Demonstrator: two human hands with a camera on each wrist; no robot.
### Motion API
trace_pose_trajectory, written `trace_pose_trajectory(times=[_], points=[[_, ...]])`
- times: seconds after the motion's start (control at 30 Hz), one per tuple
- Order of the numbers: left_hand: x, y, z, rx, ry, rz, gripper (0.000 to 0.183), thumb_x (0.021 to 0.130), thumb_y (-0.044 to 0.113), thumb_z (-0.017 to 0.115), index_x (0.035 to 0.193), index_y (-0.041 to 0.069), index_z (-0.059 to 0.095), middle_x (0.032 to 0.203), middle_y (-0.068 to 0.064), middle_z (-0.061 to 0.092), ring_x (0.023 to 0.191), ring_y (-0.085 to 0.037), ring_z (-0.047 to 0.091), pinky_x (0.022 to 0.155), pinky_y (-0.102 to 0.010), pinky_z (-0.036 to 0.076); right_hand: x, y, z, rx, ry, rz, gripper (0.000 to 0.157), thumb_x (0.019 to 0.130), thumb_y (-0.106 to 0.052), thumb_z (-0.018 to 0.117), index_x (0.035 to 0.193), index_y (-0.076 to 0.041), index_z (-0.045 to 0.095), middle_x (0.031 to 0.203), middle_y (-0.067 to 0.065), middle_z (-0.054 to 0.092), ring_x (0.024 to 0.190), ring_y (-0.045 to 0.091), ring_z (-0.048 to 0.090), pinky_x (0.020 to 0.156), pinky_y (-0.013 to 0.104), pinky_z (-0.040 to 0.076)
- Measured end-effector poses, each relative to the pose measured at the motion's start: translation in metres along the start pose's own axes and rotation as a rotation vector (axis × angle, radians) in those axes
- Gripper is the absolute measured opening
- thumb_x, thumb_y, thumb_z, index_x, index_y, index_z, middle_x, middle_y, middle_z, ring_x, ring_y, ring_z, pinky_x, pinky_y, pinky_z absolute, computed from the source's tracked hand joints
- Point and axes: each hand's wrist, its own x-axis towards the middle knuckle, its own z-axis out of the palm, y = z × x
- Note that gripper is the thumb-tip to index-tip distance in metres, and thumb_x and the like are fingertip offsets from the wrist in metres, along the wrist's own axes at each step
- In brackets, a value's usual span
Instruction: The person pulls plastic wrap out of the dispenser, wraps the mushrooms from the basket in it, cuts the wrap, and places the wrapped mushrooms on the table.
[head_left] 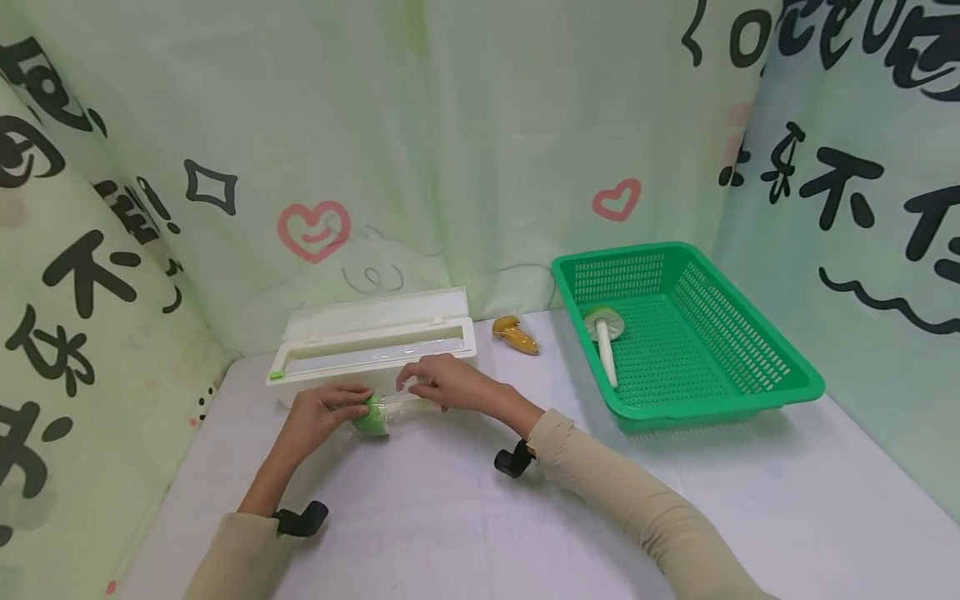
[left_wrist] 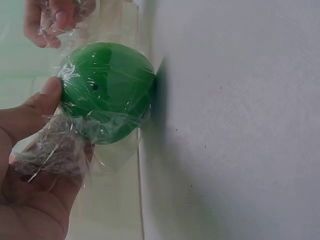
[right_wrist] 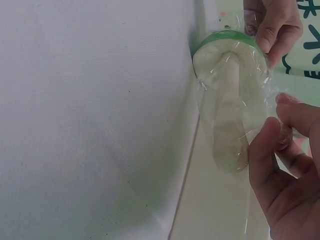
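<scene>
A toy mushroom with a green cap (left_wrist: 107,85) and a white stem (right_wrist: 229,95) is wrapped in clear cling film (right_wrist: 252,107). My left hand (head_left: 322,415) grips it at the cap, with the thumb against its side and bunched film under the fingers. At the stem end, my right hand (head_left: 450,383) pinches loose film between thumb and fingers. The mushroom is tilted sideways just in front of a white cling film dispenser (head_left: 378,354), whose lid (head_left: 382,308) is raised. Film lies across the dispenser's opening.
Right of the dispenser lies a brown wrapped item (head_left: 516,335). A green plastic basket (head_left: 720,400) stands at the right of the white table (head_left: 450,525), with a second green-and-white toy mushroom (head_left: 606,354) inside. Printed curtains (head_left: 510,125) enclose the table at the back and sides.
</scene>
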Motion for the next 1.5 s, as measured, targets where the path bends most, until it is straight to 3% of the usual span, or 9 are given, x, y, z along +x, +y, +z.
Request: trace_pose_trajectory(times=[0.33,0.57,0.67,0.8,0.93,1.07,1.17,1.3,1.5], points=[[-0.003,0.003,-0.013,-0.120,-0.101,-0.178,0.039,0.093,0.027,0.076,0.125,0.007,0.073,0.135,-0.008,0.066,0.127,-0.028,0.060,0.098,-0.045,0.054,-0.001,0.004,0.003,-0.056,-0.028,0.063,0.019,0.108,-0.018,0.051,0.116,-0.010,0.065,0.110,0.007,0.058,0.055,0.008,0.058,0.059,0.021,0.052],[-0.001,0.000,-0.004,-0.060,0.050,-0.155,0.017,0.091,0.013,0.077,0.106,0.006,0.077,0.105,-0.008,0.077,0.099,-0.008,0.069,0.079,-0.016,0.053,0.002,0.005,0.009,-0.146,-0.038,0.059,0.018,0.099,-0.034,0.068,0.101,-0.016,0.063,0.104,0.001,0.058,0.076,0.010,0.057,0.067,0.022,0.049],[0.002,0.003,0.003,-0.079,0.108,-0.176,0.020,0.090,0.008,0.077,0.108,0.001,0.072,0.102,-0.011,0.075,0.090,-0.001,0.066,0.074,-0.015,0.052,0.005,0.000,0.011,-0.220,-0.014,0.045,0.019,0.098,-0.033,0.069,0.095,-0.015,0.063,0.093,-0.002,0.060,0.079,0.010,0.054,0.069,0.023,0.046],[0.006,0.009,0.014,-0.104,0.170,-0.215,0.021,0.088,-0.001,0.076,0.108,-0.002,0.069,0.101,-0.015,0.073,0.089,-0.011,0.068,0.071,-0.015,0.052,0.009,-0.005,0.016,-0.267,0.015,0.069,0.014,0.094,-0.023,0.068,0.086,-0.016,0.059,0.079,-0.006,0.057,0.071,0.009,0.050,0.061,0.022,0.040],[0.009,0.016,0.024,0.008,0.182,-0.172,0.019,0.089,-0.007,0.071,0.107,0.000,0.072,0.097,-0.014,0.072,0.093,-0.025,0.069,0.076,-0.028,0.057,0.011,-0.006,0.021,-0.272,0.050,0.084,0.015,0.088,-0.016,0.069,0.082,-0.017,0.055,0.071,-0.008,0.051,0.066,0.007,0.046,0.055,0.019,0.033],[0.013,0.021,0.028,0.100,0.162,-0.113,0.020,0.087,-0.009,0.067,0.101,0.001,0.077,0.094,-0.012,0.069,0.093,-0.030,0.068,0.079,-0.042,0.058,0.011,-0.004,0.024,-0.222,0.077,0.068,0.011,0.089,-0.014,0.070,0.097,-0.016,0.062,0.075,-0.008,0.054,0.069,0.006,0.049,0.056,0.018,0.037],[0.015,0.024,0.028,0.117,0.153,-0.100,0.019,0.084,-0.009,0.067,0.095,0.001,0.079,0.093,-0.010,0.067,0.090,-0.028,0.068,0.075,-0.039,0.058,0.010,-0.002,0.024,-0.197,0.090,0.021,0.017,0.091,-0.010,0.068,0.107,-0.016,0.069,0.082,-0.007,0.063,0.072,0.006,0.052,0.060,0.018,0.042],[0.016,0.024,0.025,0.112,0.133,-0.085,0.015,0.086,-0.006,0.069,0.096,0.001,0.079,0.094,-0.012,0.071,0.092,-0.029,0.069,0.077,-0.039,0.058,0.009,0.000,0.024,-0.189,0.117,-0.037,0.016,0.093,-0.007,0.064,0.102,-0.016,0.074,0.093,-0.004,0.072,0.077,0.007,0.058,0.069,0.020,0.048],[0.007,0.011,0.008,-0.014,0.062,-0.239,0.033,0.100,0.023,0.068,0.128,0.006,0.068,0.129,-0.017,0.067,0.119,-0.037,0.063,0.096,-0.051,0.054,0.007,0.002,0.023,-0.109,0.108,0.019,0.014,0.098,-0.009,0.064,0.105,-0.012,0.075,0.101,0.000,0.075,0.089,0.011,0.064,0.080,0.023,0.052]])
